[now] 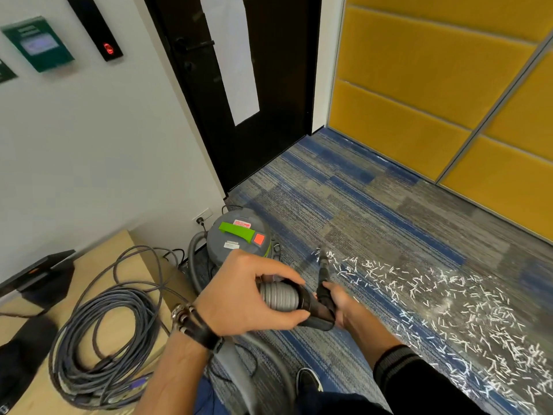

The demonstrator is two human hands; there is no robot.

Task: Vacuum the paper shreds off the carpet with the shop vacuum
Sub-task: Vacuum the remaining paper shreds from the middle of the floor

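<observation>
White paper shreds (449,313) lie scattered over the striped blue-grey carpet (374,205) at the right. The grey shop vacuum (236,238), with a green handle and red switch, stands by the wall. My left hand (248,295) grips the ribbed grey vacuum hose (278,295) at its black cuff. My right hand (341,304) holds the black nozzle (324,272), whose tip points toward the near edge of the shreds. The hose loops down behind my arms to the vacuum.
A wooden bench (125,265) at the left carries a large coil of grey cable (104,339) and a dark device (39,277). A black door (239,85) is ahead, yellow padded wall panels (434,85) at the right. My shoe (308,380) is below.
</observation>
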